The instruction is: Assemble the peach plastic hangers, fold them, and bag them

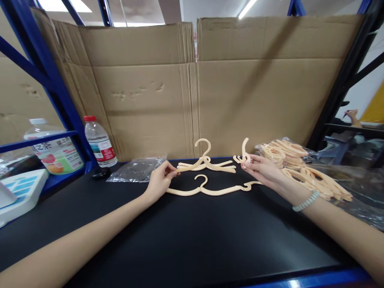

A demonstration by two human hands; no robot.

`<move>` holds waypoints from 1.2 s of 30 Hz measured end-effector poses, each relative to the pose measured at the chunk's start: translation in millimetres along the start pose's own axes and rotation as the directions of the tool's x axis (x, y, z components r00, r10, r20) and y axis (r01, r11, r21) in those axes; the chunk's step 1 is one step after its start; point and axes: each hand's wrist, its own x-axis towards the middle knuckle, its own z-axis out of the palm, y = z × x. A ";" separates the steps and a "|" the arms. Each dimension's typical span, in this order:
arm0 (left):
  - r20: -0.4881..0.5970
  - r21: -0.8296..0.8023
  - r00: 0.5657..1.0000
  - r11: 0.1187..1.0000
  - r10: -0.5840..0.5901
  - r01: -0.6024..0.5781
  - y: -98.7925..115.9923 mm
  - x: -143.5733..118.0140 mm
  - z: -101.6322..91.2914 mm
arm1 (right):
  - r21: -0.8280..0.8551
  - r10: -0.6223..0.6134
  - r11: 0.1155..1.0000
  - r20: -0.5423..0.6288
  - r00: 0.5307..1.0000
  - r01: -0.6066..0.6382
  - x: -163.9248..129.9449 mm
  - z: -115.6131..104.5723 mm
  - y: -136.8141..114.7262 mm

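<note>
While our left hand point(159, 181) pinches one light, stiff peach plastic hanger point(204, 163) by its arm tip near the desk's far edge, our right hand point(261, 170) grips a hook piece point(244, 154).

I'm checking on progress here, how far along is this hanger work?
Early, it seems. Done: one flat hanger lies on the table. In hand: left hand pinches the hanger stack; right hand holds a hook piece. Left: the bagged pile.
</note>
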 end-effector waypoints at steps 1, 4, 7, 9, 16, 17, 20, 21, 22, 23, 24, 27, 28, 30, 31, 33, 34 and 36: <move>-0.007 -0.029 1.000 1.000 -0.011 0.011 0.2 -0.1 0.4 | -0.013 0.005 1.000 0.025 1.000 -0.004 -0.8 1.3 -0.1; -0.015 -0.088 0.999 0.996 -0.030 0.029 1.5 -0.5 2.2 | -0.064 0.000 0.998 0.077 0.997 0.005 -2.6 3.3 1.0; -0.012 -0.118 0.999 0.992 -0.041 0.040 2.9 -0.8 3.5 | -0.108 0.025 0.994 0.100 0.995 -0.014 -2.5 1.8 2.8; -0.007 -0.122 0.999 0.991 -0.048 0.047 3.1 -0.7 3.8 | -0.127 0.049 0.991 0.098 0.994 -0.037 -2.0 0.5 2.8; 0.010 -0.124 0.999 0.992 -0.030 0.031 0.6 -0.2 3.8 | -0.134 0.202 0.974 0.164 0.966 -0.181 -8.0 7.0 -7.5; 0.012 -0.130 1.000 0.991 -0.028 0.030 0.3 -0.2 3.9 | -0.113 0.225 0.972 0.171 0.959 -0.207 -9.5 8.9 -9.5; 0.011 -0.136 1.000 0.990 -0.021 0.022 -0.6 -0.1 4.3 | -0.052 0.299 0.954 0.137 0.945 -0.294 -12.6 13.9 -14.1; 0.010 -0.133 1.000 0.991 -0.018 0.020 -1.0 0.0 4.4 | -0.040 0.322 0.947 0.115 0.940 -0.320 -13.1 15.1 -15.1; 0.011 -0.127 1.000 0.992 -0.015 0.016 -1.4 0.1 4.5 | -0.035 0.344 0.939 0.093 0.934 -0.342 -13.3 16.0 -15.9; 0.011 -0.121 1.000 0.993 -0.012 0.014 -1.9 0.2 4.5 | -0.036 0.363 0.932 0.073 0.929 -0.361 -13.4 16.6 -16.4; 0.013 -0.118 1.000 0.993 -0.010 0.011 -2.6 0.4 4.6 | -0.040 0.377 0.926 0.058 0.924 -0.375 -13.2 17.0 -16.7; 0.015 -0.132 1.000 0.991 0.000 0.002 -5.2 1.0 5.1 | -0.066 0.400 0.915 0.045 0.915 -0.397 -12.6 16.8 -16.7; 0.016 -0.138 1.000 0.990 0.004 -0.002 -6.2 1.3 5.3 | -0.074 0.403 0.914 0.051 0.914 -0.399 -12.4 16.4 -16.5; 0.018 -0.142 1.000 0.990 0.016 -0.013 -8.2 1.7 5.7 | -0.083 0.405 0.913 0.063 0.912 -0.399 -11.8 15.0 -15.8; 0.018 -0.141 1.000 0.990 0.021 -0.019 -9.1 1.9 5.8 | -0.085 0.405 0.913 0.068 0.912 -0.399 -11.5 14.1 -15.4; 0.014 -0.135 1.000 0.990 0.028 -0.026 -10.4 2.2 5.9 | -0.092 0.409 0.911 0.076 0.909 -0.402 -10.6 12.3 -14.5; 0.011 -0.131 0.999 0.991 0.030 -0.028 -10.7 2.2 5.9 | -0.096 0.410 0.910 0.078 0.909 -0.403 -10.2 11.5 -14.0; 0.009 -0.118 0.999 0.993 0.034 -0.032 -10.4 2.2 5.6 | -0.107 0.414 0.908 0.088 0.906 -0.404 -9.4 10.3 -13.3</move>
